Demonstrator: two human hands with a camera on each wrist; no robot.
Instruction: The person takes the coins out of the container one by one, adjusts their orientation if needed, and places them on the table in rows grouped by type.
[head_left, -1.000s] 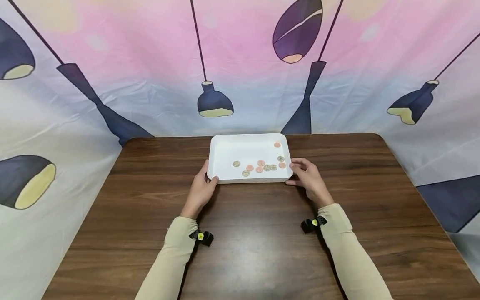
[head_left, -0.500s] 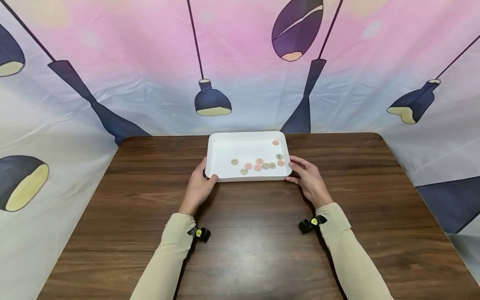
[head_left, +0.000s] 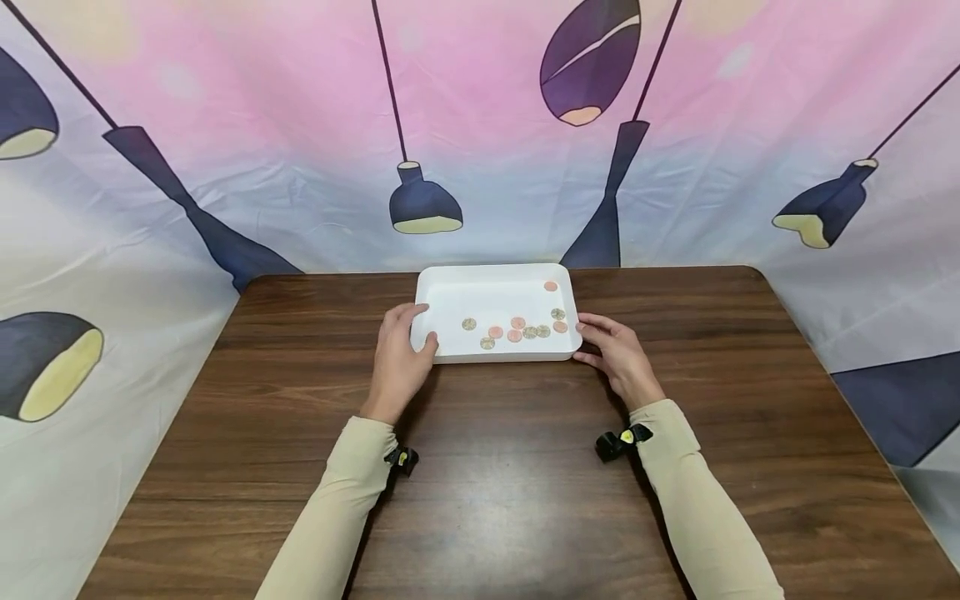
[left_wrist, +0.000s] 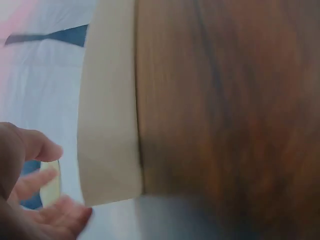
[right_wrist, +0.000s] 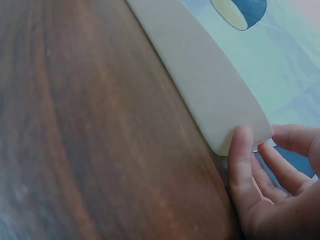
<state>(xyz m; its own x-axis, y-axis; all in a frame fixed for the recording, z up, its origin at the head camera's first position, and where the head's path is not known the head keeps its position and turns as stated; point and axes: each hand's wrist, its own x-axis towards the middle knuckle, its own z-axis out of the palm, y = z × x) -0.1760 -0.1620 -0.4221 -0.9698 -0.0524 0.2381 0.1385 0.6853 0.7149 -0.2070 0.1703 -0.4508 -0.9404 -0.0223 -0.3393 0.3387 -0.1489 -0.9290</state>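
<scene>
A white rectangular tray (head_left: 487,292) rests near the table's back edge in the head view. Several coins lie in it: a copper-coloured coin (head_left: 496,332) and a brass-coloured coin (head_left: 468,324) are among those toward its front and right. My left hand (head_left: 401,358) hovers at the tray's left front corner, thumb and fingers spread. In the left wrist view, the left fingers (left_wrist: 47,150) stand apart from the tray wall (left_wrist: 110,110). My right hand (head_left: 618,358) grips the right front corner; the right wrist view shows its digits (right_wrist: 242,150) around that corner.
The dark wooden table (head_left: 495,483) extends in front of the tray and to both sides. Behind it hangs a cloth backdrop (head_left: 330,183) printed with lamps. A small black wrist camera (head_left: 615,444) sits at the right cuff, with another at the left.
My left hand has let go of the tray's left side, its fingers lifting and spreading over the edge. My right hand stays at its corner. The coins keep their places in the tray.
</scene>
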